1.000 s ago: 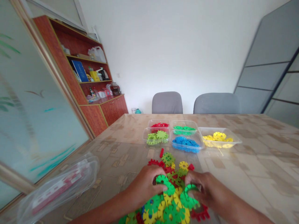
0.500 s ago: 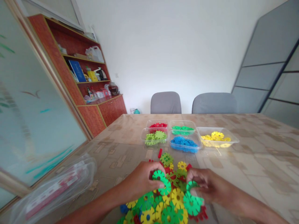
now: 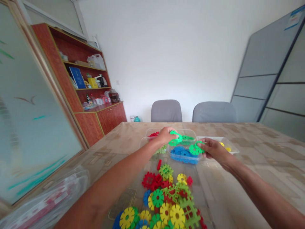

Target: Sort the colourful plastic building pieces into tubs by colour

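Note:
My left hand (image 3: 167, 135) pinches green flower-shaped discs (image 3: 175, 139) above the boxes at the far side of the table. In my right hand (image 3: 213, 149) are more green notched discs (image 3: 195, 148), held over the right part of the box of blue discs (image 3: 183, 154). Behind them stands a clear box with green discs (image 3: 187, 139) in it. Nearer to me lies a loose pile of yellow discs (image 3: 177, 215), light green square pieces (image 3: 190, 212), red pieces (image 3: 149, 180) and blue ones.
A clear box of yellow discs (image 3: 228, 149) stands at the right, partly behind my right hand. Boxes of red pieces (image 3: 153, 135) and light green pieces (image 3: 162, 149) are at the left. A plastic bag (image 3: 47, 200) lies at the table's left edge. Two grey chairs (image 3: 166, 110) stand beyond.
Both hands have moved forward from over the pile to above the boxes, carrying the green discs. The pile now shows more fully, and the view has tilted slightly upward.

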Tool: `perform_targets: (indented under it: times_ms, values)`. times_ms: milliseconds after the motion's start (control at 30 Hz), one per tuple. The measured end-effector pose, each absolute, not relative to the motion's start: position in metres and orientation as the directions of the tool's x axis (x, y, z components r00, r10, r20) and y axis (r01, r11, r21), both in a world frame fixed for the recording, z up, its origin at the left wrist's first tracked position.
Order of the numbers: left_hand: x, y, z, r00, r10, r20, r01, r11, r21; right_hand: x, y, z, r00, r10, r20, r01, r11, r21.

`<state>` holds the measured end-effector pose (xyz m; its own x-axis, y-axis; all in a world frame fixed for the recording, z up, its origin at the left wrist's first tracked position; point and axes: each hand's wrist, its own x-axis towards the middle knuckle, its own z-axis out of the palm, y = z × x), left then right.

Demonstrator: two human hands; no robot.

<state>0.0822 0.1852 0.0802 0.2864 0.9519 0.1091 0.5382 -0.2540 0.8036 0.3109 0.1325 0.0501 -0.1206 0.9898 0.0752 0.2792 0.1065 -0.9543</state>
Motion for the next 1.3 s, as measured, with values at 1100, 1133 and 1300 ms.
perform_targets:
  times_ms: [1100, 1133, 1300]
  values:
    - [0.004, 0.116, 0.057, 0.326, 0.862, 0.387, 0.692, -0.497, 0.523, 0.225, 0.163, 0.061, -0.181, 0.983, -0.033, 0.978, 0.177, -0.109]
    - [-0.002, 0.112, 0.056, 0.321, 0.868, 0.379, 0.694, -0.488, 0.529, 0.224, 0.163, 0.059, -0.169, 0.985, -0.042, 0.982, 0.165, -0.088]
    - [-0.029, 0.087, 0.053, 0.272, 0.897, 0.349, 0.712, -0.431, 0.554, 0.229, 0.159, 0.060, -0.130, 0.991, -0.015, 0.991, 0.130, -0.028]
